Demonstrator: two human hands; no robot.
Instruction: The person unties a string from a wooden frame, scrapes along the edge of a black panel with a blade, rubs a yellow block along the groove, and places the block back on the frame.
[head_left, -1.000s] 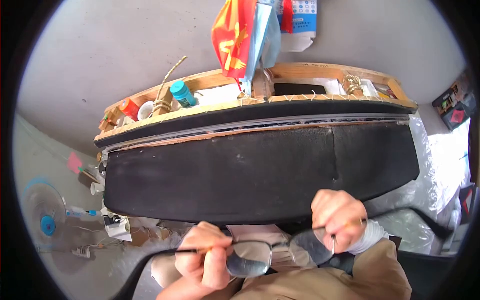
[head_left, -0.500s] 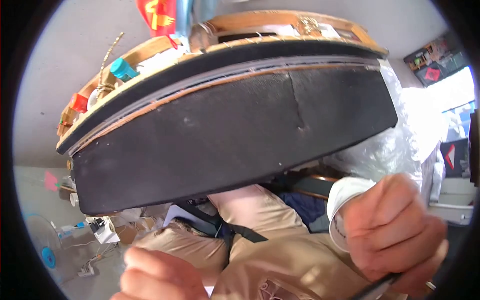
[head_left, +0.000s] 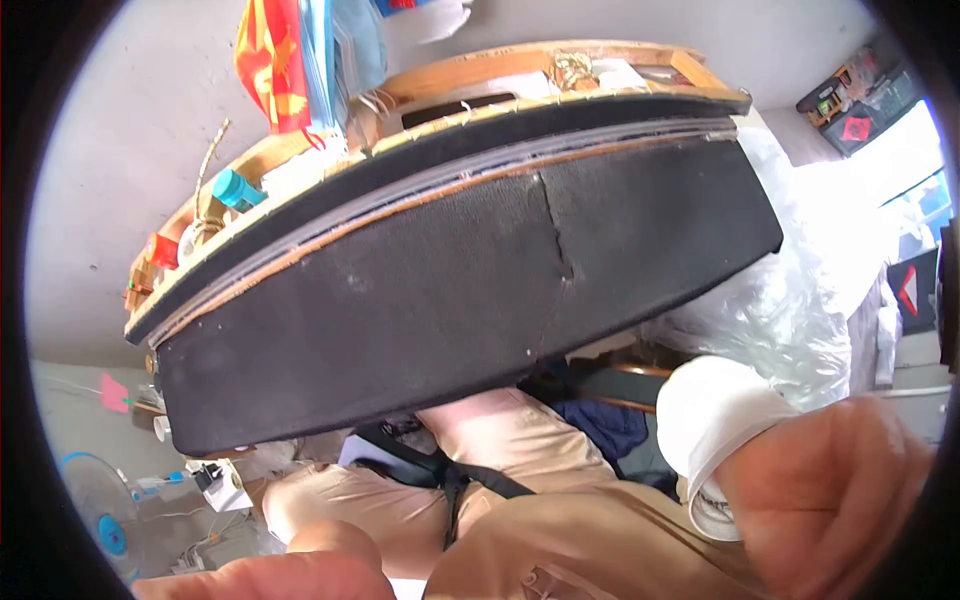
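While the right hand (head_left: 825,490) and the left hand (head_left: 280,578) are both on the near side of the black tabletop (head_left: 420,310), whether either is spread or pinching something I cannot tell; beige trousers (head_left: 500,440) show just before its near edge.

Left hand (head_left: 285,577) low, partly out of view, right hand (head_left: 835,492) higher, both hands well apart

Two hands (head_left: 275,575) (head_left: 835,490); one fan (head_left: 110,533); one table (head_left: 400,310)
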